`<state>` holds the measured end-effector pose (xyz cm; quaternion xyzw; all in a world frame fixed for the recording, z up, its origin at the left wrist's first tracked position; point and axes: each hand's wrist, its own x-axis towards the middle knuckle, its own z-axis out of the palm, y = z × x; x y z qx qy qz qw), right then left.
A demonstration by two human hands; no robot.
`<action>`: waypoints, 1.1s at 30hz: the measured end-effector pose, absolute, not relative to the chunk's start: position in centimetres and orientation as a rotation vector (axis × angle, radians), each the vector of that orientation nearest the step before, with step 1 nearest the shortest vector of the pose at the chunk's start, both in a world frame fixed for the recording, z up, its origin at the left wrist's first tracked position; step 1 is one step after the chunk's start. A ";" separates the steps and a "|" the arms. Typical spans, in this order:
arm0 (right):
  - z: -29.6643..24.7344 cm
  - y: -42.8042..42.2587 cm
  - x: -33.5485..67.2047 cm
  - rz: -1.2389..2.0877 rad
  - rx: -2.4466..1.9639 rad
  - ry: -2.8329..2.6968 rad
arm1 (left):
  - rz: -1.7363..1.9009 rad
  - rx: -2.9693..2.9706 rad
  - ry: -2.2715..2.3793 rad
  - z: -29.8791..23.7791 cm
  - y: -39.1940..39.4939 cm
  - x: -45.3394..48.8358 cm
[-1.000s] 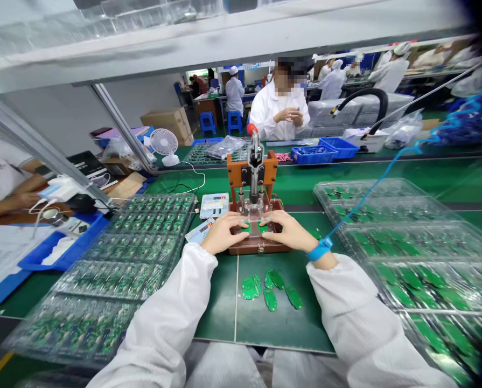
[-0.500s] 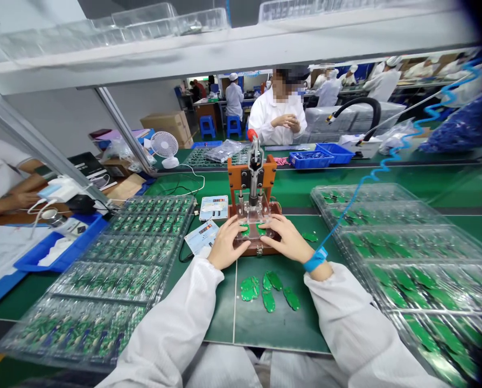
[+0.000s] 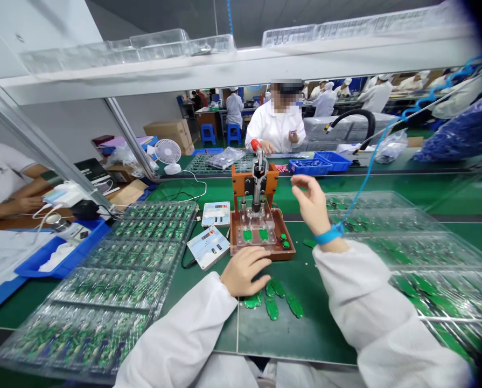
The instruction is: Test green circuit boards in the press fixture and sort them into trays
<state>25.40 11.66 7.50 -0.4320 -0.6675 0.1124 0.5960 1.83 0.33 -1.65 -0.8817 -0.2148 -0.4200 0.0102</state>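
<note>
In front of me stands a test fixture [image 3: 253,207] with an orange upright, a red-tipped toggle lever [image 3: 256,145] and a clear plate. Two small green circuit boards [image 3: 264,235] sit side by side in it. My left hand [image 3: 249,271] hovers at the fixture's front edge, fingers spread and holding nothing. It partly covers a group of loose green boards [image 3: 271,308] on the mat. Raised to the right of the fixture, my right hand [image 3: 310,200] has its fingers apart and nothing in them; a blue wrist strap [image 3: 328,235] circles that wrist.
Clear trays of populated boards [image 3: 139,258] lie at left, and trays of green boards [image 3: 422,285] at right. Two display boxes [image 3: 208,247] adjoin the fixture. A coiled blue cord [image 3: 370,167] runs from my wrist strap. Across the bench sits a co-worker [image 3: 276,124].
Both hands have left the boards in the fixture. My left hand drew back toward me; my right hand rose and moved right. Two green buttons on the fixture now show.
</note>
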 end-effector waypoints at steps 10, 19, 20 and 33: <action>19.2 19.3 19.3 0.664 -0.940 -1.700 | -1.096 -2.953 -0.632 -3.2 0.8 2.1; 21.3 10.2 18.3 0.282 -0.598 -1.781 | -1.087 -2.966 -0.676 -2.9 0.5 2.4; 20.8 8.4 18.4 0.189 -0.614 -1.782 | -1.082 -2.972 -0.687 -2.9 0.5 2.4; 11.7 3.6 19.0 0.047 -0.534 -1.779 | -1.099 -2.995 -0.708 -2.8 0.5 2.6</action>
